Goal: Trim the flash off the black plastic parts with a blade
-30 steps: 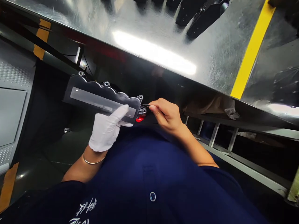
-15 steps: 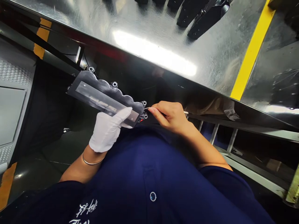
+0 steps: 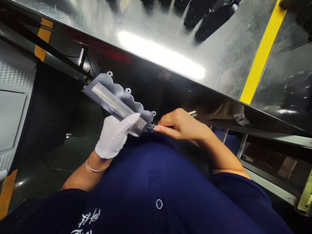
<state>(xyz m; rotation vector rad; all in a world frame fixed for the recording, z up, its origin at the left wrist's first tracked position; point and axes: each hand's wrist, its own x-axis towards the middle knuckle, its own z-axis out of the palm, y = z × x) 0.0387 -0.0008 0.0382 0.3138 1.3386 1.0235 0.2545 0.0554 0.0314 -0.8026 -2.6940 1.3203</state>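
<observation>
Black scalloped part (image 3: 122, 96): long axis slopes down toward right hand (image 3: 181, 123) — fingers (image 3: 168, 119) pinch slim tool (image 3: 193, 113), tip hidden; left hand (image 3: 112, 136) nearer, clamping part's lower edge.

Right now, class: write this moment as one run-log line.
left hand: gloved, holding dark part; right hand: bare, holding thin tool near part's end; table: beyond both

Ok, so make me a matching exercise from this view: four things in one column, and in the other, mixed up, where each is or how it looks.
Things:
1. Left hand
2. Right hand
3. Scalloped part
4. Yellow strip

Places or states:
A. Running across the metal table
B. Dark, held by gloved fingers
C. In a white glove
D. Bare

Pairs: 1-C, 2-D, 3-B, 4-A
</observation>
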